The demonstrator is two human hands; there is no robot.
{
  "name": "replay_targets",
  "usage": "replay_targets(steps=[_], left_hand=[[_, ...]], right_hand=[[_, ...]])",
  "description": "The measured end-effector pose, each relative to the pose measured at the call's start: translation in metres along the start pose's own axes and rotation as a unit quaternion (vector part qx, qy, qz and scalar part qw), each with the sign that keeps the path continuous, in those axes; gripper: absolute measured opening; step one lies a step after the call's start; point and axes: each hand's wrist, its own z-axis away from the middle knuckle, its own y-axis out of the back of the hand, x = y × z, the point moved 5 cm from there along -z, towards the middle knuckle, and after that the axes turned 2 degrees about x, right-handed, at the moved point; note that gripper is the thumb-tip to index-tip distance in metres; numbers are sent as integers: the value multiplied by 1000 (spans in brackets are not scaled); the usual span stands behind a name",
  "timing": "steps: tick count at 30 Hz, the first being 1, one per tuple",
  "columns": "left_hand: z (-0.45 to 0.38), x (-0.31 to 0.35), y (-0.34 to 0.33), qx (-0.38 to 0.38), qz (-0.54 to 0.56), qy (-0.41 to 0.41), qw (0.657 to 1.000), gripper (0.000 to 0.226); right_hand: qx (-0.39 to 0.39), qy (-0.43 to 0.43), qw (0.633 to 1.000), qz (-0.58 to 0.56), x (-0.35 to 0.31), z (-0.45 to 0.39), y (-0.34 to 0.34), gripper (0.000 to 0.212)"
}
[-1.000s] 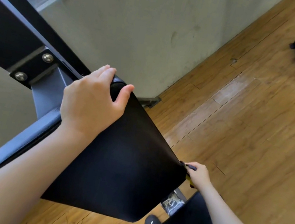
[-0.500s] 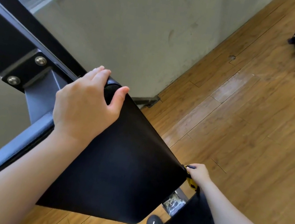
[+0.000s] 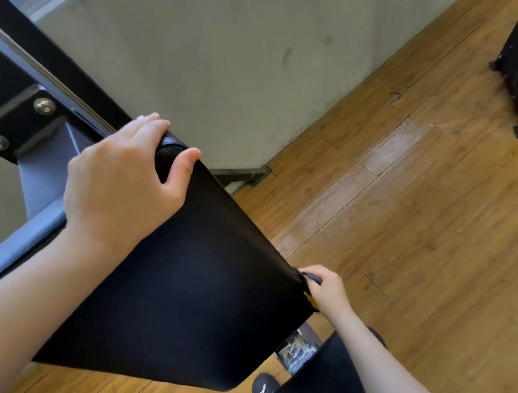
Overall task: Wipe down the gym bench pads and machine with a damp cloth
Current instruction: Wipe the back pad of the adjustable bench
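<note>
Two hands work on the black bench pad [image 3: 186, 287], which stands tilted on the machine frame [image 3: 11, 83] above the wooden floor [image 3: 429, 261]. The left hand [image 3: 122, 179] grips the pad's top corner, fingers curled over it. The right hand [image 3: 326, 289] pinches something small and dark, with a yellow bit, at the pad's side edge; whether it is the cloth I cannot tell. For a good wipe, I think the left hand should brace the pad while the right moves along the edge with even pressure.

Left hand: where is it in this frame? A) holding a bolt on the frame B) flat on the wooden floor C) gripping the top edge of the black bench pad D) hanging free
C: the left hand curls over the top edge of the black bench pad, thumb on its face.
</note>
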Motion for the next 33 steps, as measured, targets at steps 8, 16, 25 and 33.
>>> replay_targets(steps=[8,16,25,33], left_hand=[[-1,-1,-1,3,-5,-6,1000,60],[1,-2,-2,8,1,-2,1000,53],[0,0,0,5,-1,1,1000,51],[1,-1,0,5,-4,9,1000,49]], right_hand=[[103,-219,969,-56,81,-13,-1,22],[3,14,992,-128,-79,1,-3,20],[-88,102,975,-179,-117,27,-7,22],[26,-98,995,15,-2,-14,-2,24]])
